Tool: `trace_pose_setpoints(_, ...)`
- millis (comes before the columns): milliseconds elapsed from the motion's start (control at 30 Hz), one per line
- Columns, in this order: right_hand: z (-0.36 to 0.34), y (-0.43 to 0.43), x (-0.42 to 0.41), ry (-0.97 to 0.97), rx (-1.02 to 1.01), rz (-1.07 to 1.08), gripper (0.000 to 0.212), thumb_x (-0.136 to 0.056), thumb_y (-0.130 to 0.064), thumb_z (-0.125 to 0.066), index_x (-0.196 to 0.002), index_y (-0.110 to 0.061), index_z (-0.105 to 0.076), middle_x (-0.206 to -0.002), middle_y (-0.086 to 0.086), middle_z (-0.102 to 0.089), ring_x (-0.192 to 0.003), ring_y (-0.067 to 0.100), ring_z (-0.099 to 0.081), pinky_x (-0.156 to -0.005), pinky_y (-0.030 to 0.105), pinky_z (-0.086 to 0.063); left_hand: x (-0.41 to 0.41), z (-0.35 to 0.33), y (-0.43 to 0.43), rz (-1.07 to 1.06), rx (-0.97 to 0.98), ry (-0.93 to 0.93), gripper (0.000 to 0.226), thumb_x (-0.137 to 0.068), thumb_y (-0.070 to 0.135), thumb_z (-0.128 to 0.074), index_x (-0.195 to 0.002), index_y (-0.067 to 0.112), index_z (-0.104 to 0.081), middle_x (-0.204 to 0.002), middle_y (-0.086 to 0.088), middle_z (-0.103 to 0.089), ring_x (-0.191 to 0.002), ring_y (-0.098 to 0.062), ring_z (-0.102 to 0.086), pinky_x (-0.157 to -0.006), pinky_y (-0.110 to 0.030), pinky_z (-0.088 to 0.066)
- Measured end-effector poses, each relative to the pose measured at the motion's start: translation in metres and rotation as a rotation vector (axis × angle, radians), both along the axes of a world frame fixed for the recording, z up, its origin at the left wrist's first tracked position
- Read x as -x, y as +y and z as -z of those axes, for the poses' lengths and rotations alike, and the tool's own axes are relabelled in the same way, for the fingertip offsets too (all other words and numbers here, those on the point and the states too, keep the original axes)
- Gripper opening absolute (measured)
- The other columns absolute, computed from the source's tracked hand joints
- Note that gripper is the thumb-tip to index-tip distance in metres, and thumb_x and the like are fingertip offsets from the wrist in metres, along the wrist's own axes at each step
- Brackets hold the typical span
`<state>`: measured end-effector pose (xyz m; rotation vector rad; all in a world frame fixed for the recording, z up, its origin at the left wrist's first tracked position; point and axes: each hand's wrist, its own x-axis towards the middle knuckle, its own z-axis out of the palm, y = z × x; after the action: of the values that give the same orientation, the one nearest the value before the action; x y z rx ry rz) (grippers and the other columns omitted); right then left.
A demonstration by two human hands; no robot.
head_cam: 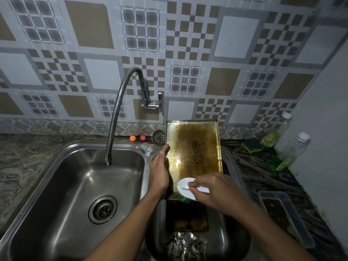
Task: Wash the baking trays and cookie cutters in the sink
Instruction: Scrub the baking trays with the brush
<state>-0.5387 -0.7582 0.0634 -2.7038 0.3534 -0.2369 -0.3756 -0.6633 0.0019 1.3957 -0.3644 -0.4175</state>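
A greasy, brown-stained metal baking tray [194, 147] stands tilted against the wall over the right sink basin. My left hand [160, 170] lies flat against the tray's left edge and steadies it. At the tray's lower end my right hand [216, 193] grips a white round scrub brush [185, 187], whose green bristles show below it. A second dark tray [186, 219] lies in the basin under it. Several metal cookie cutters [185, 245] are piled at the basin's near end.
The left basin [66, 185] has a drain and a flexible faucet hose [114, 117] hanging over it. On the right counter stand a sponge [252, 145], soap bottles [290, 151] and a plastic container [282, 213]. A strainer [158, 137] and two small balls sit by the wall.
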Motion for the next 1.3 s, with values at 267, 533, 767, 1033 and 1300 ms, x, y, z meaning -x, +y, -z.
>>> trace_pose_setpoints(267, 0.002, 0.003, -0.009, -0.189, -0.070, 0.044, 0.024, -0.088, -0.042, -0.063, -0.105, -0.028, -0.073, -0.105, -0.017, -0.072, -0.090, -0.003, -0.065, -0.075, 0.026, -0.056, 0.008, -0.010, -0.004, 0.116, 0.064, 0.048, 0.070, -0.087, 0.073, -0.022, -0.128, 0.031, -0.060, -0.135, 0.013, -0.060, -0.130, 0.003, -0.047, -0.114, -0.028, -0.027)
trace_pose_setpoints(533, 0.017, -0.005, 0.017, -0.097, -0.023, 0.069, 0.024, -0.088, -0.047, -0.062, -0.106, -0.035, -0.072, -0.105, -0.026, -0.066, -0.089, -0.007, -0.061, -0.065, 0.005, -0.039, 0.004, -0.013, 0.008, 0.041, -0.039, -0.218, 0.037, -0.103, 0.031, -0.041, -0.134, 0.021, -0.058, -0.131, 0.013, -0.060, -0.122, 0.007, -0.052, -0.111, -0.031, -0.041)
trace_pose_setpoints(767, 0.012, -0.032, 0.014, -0.606, -0.076, 0.316, 0.019, -0.089, -0.024, -0.067, -0.106, -0.018, -0.074, -0.106, -0.011, -0.071, -0.096, -0.004, -0.064, -0.079, 0.014, -0.051, -0.002, -0.021, 0.003, -0.016, 0.013, -0.602, 0.049, -0.092, -0.002, -0.055, -0.131, 0.027, -0.057, -0.127, 0.009, -0.059, -0.120, -0.011, -0.057, -0.102, -0.038, -0.050)
trace_pose_setpoints(1033, -0.030, -0.042, -0.042, -0.916, 0.087, 0.228, 0.024, -0.095, -0.018, -0.059, -0.110, -0.002, -0.068, -0.103, 0.008, -0.072, -0.096, 0.014, -0.067, -0.080, 0.021, -0.055, -0.013, -0.043, -0.011, -0.110, -0.007, -0.928, 0.056, -0.079, -0.021, -0.057, -0.126, 0.009, -0.060, -0.117, -0.006, -0.060, -0.115, -0.013, -0.056, -0.102, -0.023, -0.042)
trace_pose_setpoints(1300, -0.049, -0.049, -0.075, -1.033, 0.136, 0.178, 0.029, -0.097, -0.018, -0.054, -0.113, 0.004, -0.064, -0.095, 0.013, -0.068, -0.088, 0.016, -0.065, -0.074, 0.018, -0.052, -0.025, -0.053, -0.029, -0.132, -0.053, -0.981, 0.064, -0.077, -0.020, -0.059, -0.128, 0.017, -0.053, -0.116, -0.009, -0.057, -0.110, -0.011, -0.053, -0.099, -0.013, -0.039)
